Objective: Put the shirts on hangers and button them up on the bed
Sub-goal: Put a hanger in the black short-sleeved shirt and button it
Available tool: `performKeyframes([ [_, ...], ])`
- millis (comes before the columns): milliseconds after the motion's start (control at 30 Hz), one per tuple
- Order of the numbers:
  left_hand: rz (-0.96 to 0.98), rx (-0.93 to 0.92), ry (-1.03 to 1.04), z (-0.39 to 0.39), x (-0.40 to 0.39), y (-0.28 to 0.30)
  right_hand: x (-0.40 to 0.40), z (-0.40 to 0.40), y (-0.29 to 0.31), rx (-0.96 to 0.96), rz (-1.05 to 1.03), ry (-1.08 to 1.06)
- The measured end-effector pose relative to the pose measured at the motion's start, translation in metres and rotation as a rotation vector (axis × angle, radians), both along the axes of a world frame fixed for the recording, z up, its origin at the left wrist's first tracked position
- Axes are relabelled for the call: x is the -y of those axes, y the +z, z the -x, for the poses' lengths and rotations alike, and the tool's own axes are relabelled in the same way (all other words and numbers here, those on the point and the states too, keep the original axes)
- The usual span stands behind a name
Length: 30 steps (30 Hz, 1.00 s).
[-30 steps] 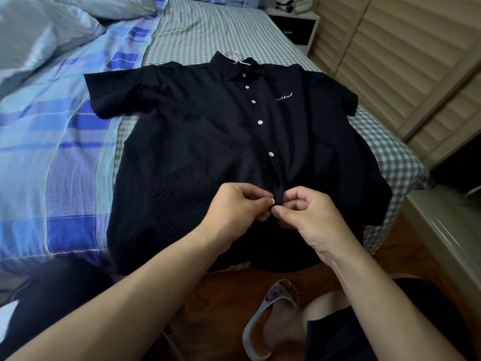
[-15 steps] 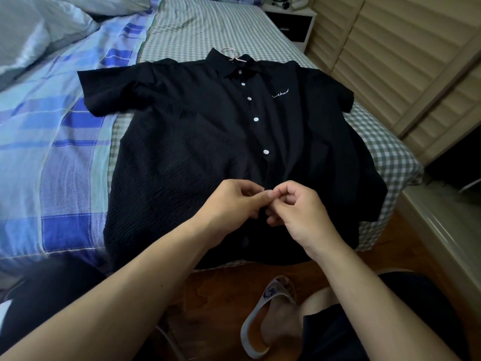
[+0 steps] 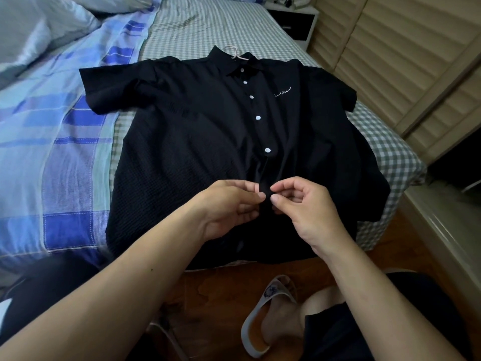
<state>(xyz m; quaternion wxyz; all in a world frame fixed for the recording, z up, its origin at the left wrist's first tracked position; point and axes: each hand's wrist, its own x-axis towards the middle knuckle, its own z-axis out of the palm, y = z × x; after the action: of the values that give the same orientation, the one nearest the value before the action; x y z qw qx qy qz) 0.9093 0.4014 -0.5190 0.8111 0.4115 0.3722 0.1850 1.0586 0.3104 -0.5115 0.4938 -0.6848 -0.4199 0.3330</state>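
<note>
Both hands, left hand (image 3: 229, 204) and right hand (image 3: 302, 204), pinching shirt (image 3: 197, 142) placket (running twelve-to-six); next button hidden between fingertips.

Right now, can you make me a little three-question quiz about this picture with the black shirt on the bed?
1. True or false: the black shirt lies flat on the bed with a hanger sticking out at the collar.
2. How many white buttons show in a row above the hands? A) two B) five C) nine
3. Fill in: the left hand and right hand both pinch the shirt's front edge, just ____ the lowest white button.

Key: 1 true; 2 B; 3 below (nearer the hem).
</note>
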Motion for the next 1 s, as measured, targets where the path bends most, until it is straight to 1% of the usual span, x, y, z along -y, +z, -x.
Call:
performKeyframes([
  [233,0.063,0.032,0.006,0.0002,-0.0004,-0.0001,-0.0012,0.0003,-0.0002,0.048,-0.008,0.013],
  [433,-0.026,-0.006,-0.062,-0.0002,0.0012,0.0022,-0.0018,0.0026,-0.0047,0.097,-0.058,-0.049],
  [600,-0.078,0.004,-0.093,-0.001,0.0048,0.0018,-0.0038,0.0019,-0.0053,0.023,-0.064,-0.059],
  [767,-0.086,0.021,-0.02,-0.0019,0.0071,0.0004,-0.0025,0.002,-0.003,0.079,-0.076,-0.039],
  [1000,0.004,0.089,0.016,-0.0005,0.0016,-0.0034,0.0002,-0.0011,-0.0024,-0.054,-0.046,-0.02],
])
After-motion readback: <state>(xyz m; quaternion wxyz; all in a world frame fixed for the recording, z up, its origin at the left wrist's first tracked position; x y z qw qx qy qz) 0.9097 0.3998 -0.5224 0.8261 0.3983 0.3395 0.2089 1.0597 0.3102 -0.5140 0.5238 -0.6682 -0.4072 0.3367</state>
